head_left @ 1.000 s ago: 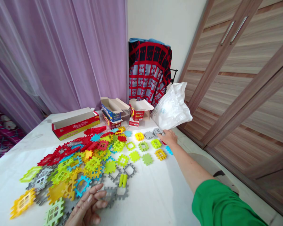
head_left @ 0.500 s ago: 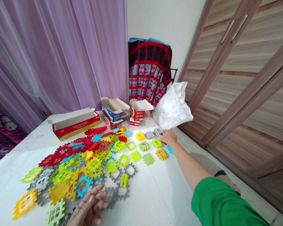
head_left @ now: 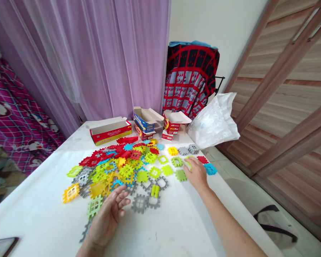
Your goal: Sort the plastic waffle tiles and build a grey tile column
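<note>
My left hand [head_left: 113, 208] hovers palm inward above the near edge of a pile of coloured interlocking plastic building pieces [head_left: 125, 169]. Its fingers are loosely bent and apart, with nothing in them. Close by are a pale green window piece [head_left: 94, 206] and a grey window piece [head_left: 139, 203]. My right hand [head_left: 197, 175] reaches over a lime-green piece [head_left: 188, 165], thumb and fingers apart on either side of it. The hand covers most of that piece. Around it lie a green piece [head_left: 181, 175], a green frame piece [head_left: 176, 161] and a grey stack [head_left: 193, 149].
At the back stand a long red open box [head_left: 111, 134], a blue box [head_left: 144, 121] on a red one, and another red box [head_left: 171, 126]. A white plastic bag [head_left: 215, 123] sits at the far right corner. A dark-edged device [head_left: 5, 246] lies at the front left.
My right hand has come back from the grey stack towards me, over the lime-green piece. My left hand stays near the pile. The view has turned left, showing more of the table's left side.
</note>
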`<state>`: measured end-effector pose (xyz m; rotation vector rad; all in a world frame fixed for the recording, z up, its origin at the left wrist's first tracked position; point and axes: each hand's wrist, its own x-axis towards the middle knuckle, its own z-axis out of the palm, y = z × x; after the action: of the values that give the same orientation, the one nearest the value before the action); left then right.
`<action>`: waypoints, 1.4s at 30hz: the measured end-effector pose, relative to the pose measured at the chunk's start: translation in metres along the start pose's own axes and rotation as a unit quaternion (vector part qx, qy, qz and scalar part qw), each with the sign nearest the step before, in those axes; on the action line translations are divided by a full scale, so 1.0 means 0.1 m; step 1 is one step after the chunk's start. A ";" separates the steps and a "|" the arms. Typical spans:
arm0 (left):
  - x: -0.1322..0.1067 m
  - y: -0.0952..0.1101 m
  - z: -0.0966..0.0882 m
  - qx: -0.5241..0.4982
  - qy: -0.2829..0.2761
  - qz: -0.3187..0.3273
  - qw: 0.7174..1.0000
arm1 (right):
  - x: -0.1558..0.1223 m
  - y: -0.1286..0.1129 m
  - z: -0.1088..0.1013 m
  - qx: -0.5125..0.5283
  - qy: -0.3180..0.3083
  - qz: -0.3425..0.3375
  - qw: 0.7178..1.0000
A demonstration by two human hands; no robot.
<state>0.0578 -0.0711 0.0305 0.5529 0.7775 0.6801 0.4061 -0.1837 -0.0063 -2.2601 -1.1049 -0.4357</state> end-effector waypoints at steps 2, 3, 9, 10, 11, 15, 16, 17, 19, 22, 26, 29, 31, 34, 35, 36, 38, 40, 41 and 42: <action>-0.01 0.07 -0.04 -0.016 0.009 0.024 1.000 | -0.29 -0.23 0.01 0.051 -0.009 -0.030 0.998; -0.02 0.10 -0.05 -0.024 0.012 0.034 0.999 | -0.43 -0.35 -0.01 0.070 -0.021 -0.040 0.997; -0.01 0.17 -0.06 -0.032 0.031 0.058 0.997 | -0.73 -0.70 -0.18 0.073 -0.100 -0.057 0.991; -0.01 0.16 -0.06 -0.029 0.034 0.055 0.998 | -0.66 -0.66 -0.21 0.062 -0.099 -0.048 0.992; 0.00 0.15 -0.06 -0.025 0.033 0.052 0.998 | -0.57 -0.58 -0.25 0.049 -0.092 -0.034 0.994; 0.00 0.11 -0.06 -0.016 0.024 0.045 0.999 | -0.02 -0.13 -0.38 -0.022 -0.044 0.057 0.997; 0.00 0.10 -0.06 -0.012 0.025 0.044 0.999 | 0.13 -0.02 -0.41 -0.045 -0.040 0.087 0.994; 0.01 0.09 -0.05 -0.007 0.027 0.044 0.999 | 0.27 0.08 -0.43 -0.066 -0.039 0.113 0.991; 0.02 0.09 -0.04 0.004 0.030 0.043 0.999 | 0.53 0.22 -0.43 -0.101 -0.060 0.152 0.981; 0.03 0.09 -0.03 0.015 0.038 0.036 0.999 | 0.83 0.32 -0.38 -0.134 -0.121 0.171 0.969; 0.03 0.09 -0.03 0.021 0.076 0.015 0.997 | 1.09 0.38 -0.23 -0.151 -0.197 0.152 0.957; 0.04 0.08 -0.03 0.021 0.088 0.003 0.996 | 1.23 0.44 -0.15 -0.152 -0.235 0.140 0.950; 0.04 0.07 -0.04 0.022 0.092 -0.004 0.996 | 1.33 0.48 -0.11 -0.156 -0.263 0.133 0.943; 0.06 0.07 -0.05 0.026 0.109 -0.013 0.994 | 1.46 0.53 -0.08 -0.160 -0.299 0.117 0.933; 0.07 0.07 -0.06 0.025 0.114 -0.016 0.993 | 1.50 0.55 -0.07 -0.160 -0.308 0.110 0.931; 0.08 0.07 -0.06 0.024 0.118 -0.020 0.992 | 1.52 0.56 -0.06 -0.160 -0.315 0.103 0.930; 0.10 0.07 -0.06 0.020 0.123 -0.029 0.992 | 1.56 0.58 -0.05 -0.162 -0.323 0.093 0.928; 0.11 0.08 -0.06 0.018 0.129 -0.037 0.991 | 1.57 0.61 -0.04 -0.163 -0.330 0.086 0.926; 0.11 0.08 -0.05 0.018 0.132 -0.038 0.990 | 1.57 0.62 -0.04 -0.164 -0.333 0.082 0.925; 0.11 0.08 -0.05 0.020 0.134 -0.038 0.990 | 1.57 0.63 -0.04 -0.164 -0.336 0.080 0.924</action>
<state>0.0574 -0.0568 0.0280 0.4714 1.0599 0.6775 0.5512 -0.1217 0.0558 -2.8793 -1.2096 0.2793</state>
